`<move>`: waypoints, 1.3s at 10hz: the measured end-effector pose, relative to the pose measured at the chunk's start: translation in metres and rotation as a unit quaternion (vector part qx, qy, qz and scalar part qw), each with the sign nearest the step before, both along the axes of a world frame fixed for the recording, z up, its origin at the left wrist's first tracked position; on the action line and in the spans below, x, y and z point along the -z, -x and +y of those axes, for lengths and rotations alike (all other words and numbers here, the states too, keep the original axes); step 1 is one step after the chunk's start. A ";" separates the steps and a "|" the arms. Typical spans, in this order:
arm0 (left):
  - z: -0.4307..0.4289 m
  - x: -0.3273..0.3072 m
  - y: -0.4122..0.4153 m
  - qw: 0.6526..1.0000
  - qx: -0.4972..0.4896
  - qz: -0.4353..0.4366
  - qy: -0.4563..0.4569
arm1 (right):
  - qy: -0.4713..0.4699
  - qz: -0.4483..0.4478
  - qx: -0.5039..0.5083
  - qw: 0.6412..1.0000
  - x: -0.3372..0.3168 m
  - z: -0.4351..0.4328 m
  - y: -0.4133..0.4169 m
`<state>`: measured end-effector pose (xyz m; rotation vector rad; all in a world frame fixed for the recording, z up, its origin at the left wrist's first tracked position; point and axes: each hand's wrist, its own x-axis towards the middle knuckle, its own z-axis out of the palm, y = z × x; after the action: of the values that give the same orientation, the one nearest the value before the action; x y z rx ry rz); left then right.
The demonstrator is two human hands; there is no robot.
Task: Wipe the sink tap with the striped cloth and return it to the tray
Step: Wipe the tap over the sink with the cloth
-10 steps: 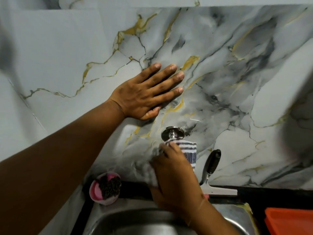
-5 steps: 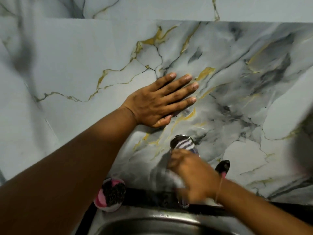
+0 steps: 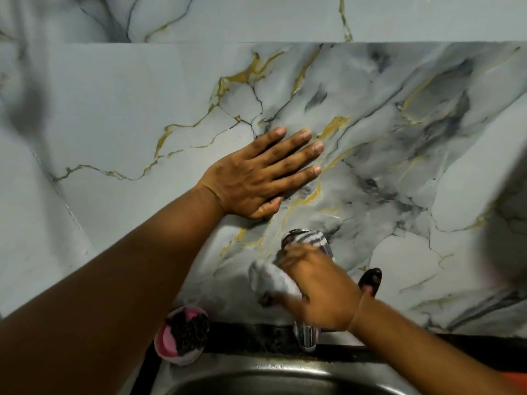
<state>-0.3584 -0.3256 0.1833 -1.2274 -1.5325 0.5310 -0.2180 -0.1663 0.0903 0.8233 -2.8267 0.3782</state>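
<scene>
My right hand (image 3: 319, 289) grips the striped cloth (image 3: 309, 240), white with dark stripes, bunched over the chrome sink tap. The cloth and hand hide most of the tap; only its spout end (image 3: 307, 337) shows below my wrist, above the steel sink (image 3: 268, 374). A white fold of the cloth (image 3: 271, 280) hangs out to the left of my fingers. My left hand (image 3: 259, 175) lies flat with fingers spread against the marble wall, up and left of the tap, holding nothing. An orange sliver at the lower right edge (image 3: 513, 377) may be the tray.
A pink and white holder with a dark scrubber (image 3: 182, 337) sits at the sink's back left corner. A black handle (image 3: 370, 279) leans on the wall just right of my right wrist. A black ledge (image 3: 256, 337) runs behind the sink.
My right hand with the cloth has shifted up the tap and turned, so my forearm now comes in from the right. The view has tilted up slightly. My left hand stays pressed on the wall.
</scene>
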 end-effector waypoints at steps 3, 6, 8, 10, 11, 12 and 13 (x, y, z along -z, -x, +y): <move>0.000 0.000 0.002 1.000 0.001 0.003 -0.002 | 0.728 -0.149 0.241 0.625 0.066 -0.038 -0.052; -0.001 0.000 0.000 1.000 -0.002 0.007 0.000 | 0.799 -0.470 0.136 0.350 0.030 0.006 -0.003; -0.001 0.000 -0.001 1.000 -0.010 0.013 -0.003 | 0.783 -0.443 0.129 0.417 0.053 0.004 -0.033; 0.000 0.001 0.000 1.000 -0.013 0.016 -0.003 | 0.801 -0.396 0.152 0.422 0.046 -0.005 -0.010; 0.000 0.001 0.004 1.000 -0.010 0.019 -0.002 | 0.710 -0.227 0.275 0.607 0.064 -0.026 -0.057; -0.001 0.000 0.002 1.000 -0.010 0.013 -0.004 | 0.420 -0.111 0.307 0.847 0.065 -0.039 -0.041; 0.000 0.000 0.000 1.000 -0.017 0.009 0.002 | 0.139 0.059 0.256 0.955 0.006 -0.023 -0.048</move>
<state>-0.3584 -0.3258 0.1834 -1.1987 -1.5403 0.5646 -0.1703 -0.1894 0.0842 0.0452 -2.6534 0.5967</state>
